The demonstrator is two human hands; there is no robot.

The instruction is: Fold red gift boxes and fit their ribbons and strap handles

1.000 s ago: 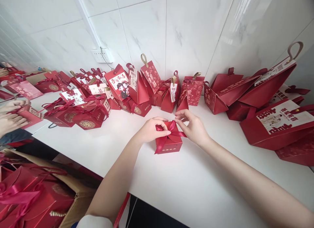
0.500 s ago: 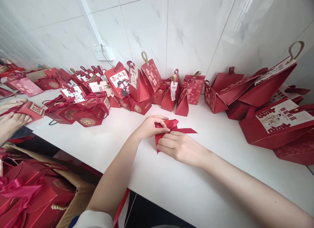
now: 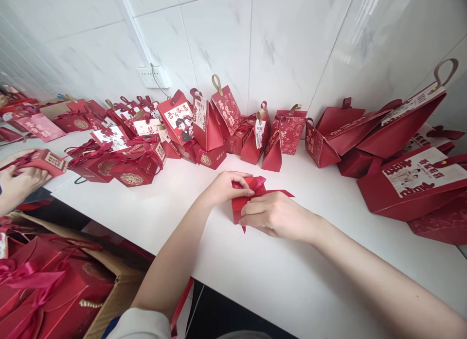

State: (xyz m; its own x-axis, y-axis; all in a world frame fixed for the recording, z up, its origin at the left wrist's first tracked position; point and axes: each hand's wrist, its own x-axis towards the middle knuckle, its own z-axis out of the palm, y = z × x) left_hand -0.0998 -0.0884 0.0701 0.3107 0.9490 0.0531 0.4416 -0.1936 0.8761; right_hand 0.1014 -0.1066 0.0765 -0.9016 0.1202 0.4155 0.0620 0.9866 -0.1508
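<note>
A small red gift box (image 3: 238, 207) stands on the white table, partly covered by my hands. Dark red satin ribbon (image 3: 279, 193) runs across its top, one tail pointing right and another hanging at the front. My left hand (image 3: 228, 187) is at the box's upper left, thumb and index finger pinching a ribbon loop (image 3: 259, 183). At the right side, my right hand (image 3: 274, 212) has its fingers closed together at the ribbon's middle. What lies between those fingertips is mostly hidden.
Several red gift boxes (image 3: 133, 171) with ribbons and tags line the tiled wall; more red boxes (image 3: 386, 198) are piled at right. A carton (image 3: 124, 285) of larger red boxes sits lower left. At far left, another person's hands (image 3: 27, 181) hold a red box.
My right hand has shifted slightly right and its fingers have drawn in. The front ribbon tail has moved a little right. My left hand keeps its pinch.
</note>
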